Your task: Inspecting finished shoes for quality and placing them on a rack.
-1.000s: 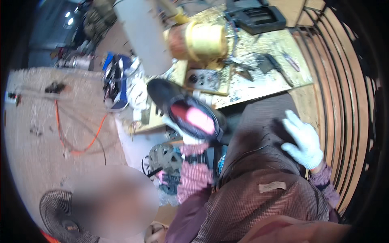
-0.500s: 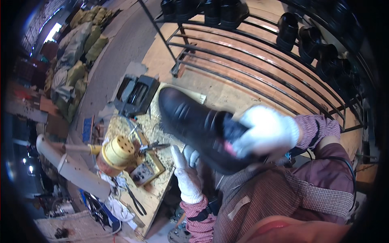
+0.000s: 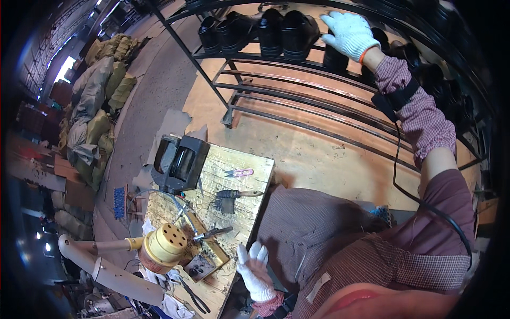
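Right hand (image 3: 350,36), loosely spread, over black shoe (image 3: 334,59)

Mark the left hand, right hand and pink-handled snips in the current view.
Left hand (image 3: 256,275): head view, on the gloved palm.
Right hand (image 3: 351,37): head view, on the back of the glove.
Pink-handled snips (image 3: 243,173): head view, on the handle.

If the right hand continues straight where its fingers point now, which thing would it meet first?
The right hand would probably meet the black shoe just to its left, on the rack; depth is unclear, so it might pass above it.
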### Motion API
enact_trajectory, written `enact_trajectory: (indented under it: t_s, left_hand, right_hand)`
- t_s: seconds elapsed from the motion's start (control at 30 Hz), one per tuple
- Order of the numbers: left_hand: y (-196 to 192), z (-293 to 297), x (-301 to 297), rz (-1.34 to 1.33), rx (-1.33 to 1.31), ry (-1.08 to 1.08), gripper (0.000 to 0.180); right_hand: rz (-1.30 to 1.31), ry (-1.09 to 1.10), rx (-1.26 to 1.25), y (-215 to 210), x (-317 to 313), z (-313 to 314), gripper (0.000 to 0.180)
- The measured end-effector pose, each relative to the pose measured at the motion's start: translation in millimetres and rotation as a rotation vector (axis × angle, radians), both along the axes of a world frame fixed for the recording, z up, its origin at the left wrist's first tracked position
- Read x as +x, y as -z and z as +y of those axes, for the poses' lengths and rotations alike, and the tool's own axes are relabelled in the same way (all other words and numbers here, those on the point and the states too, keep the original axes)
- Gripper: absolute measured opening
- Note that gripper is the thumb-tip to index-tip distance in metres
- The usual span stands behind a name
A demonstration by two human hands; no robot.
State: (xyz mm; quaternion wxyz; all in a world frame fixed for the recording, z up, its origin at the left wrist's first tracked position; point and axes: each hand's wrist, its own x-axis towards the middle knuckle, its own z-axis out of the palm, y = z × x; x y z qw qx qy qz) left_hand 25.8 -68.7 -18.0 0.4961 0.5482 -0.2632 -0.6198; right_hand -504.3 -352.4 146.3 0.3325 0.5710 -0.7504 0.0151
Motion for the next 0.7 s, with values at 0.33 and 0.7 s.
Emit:
enact_trajectory:
  t_s: [0.33, 0.7]
  left_hand:
    - [-11.6, 0.3, -15.6, 0.075, -0.215, 0.08, 0.108]
    - [-2.3, 14.8, -56.4, 0.348, -0.113, 0.319, 0.069]
  right_hand:
    - [-0.433, -0.15, 0.102, 38.0, 40.9, -91.7, 0.055]
    - [-1.573, -0.885, -0.019, -9.5, 185.6, 149.5, 0.037]
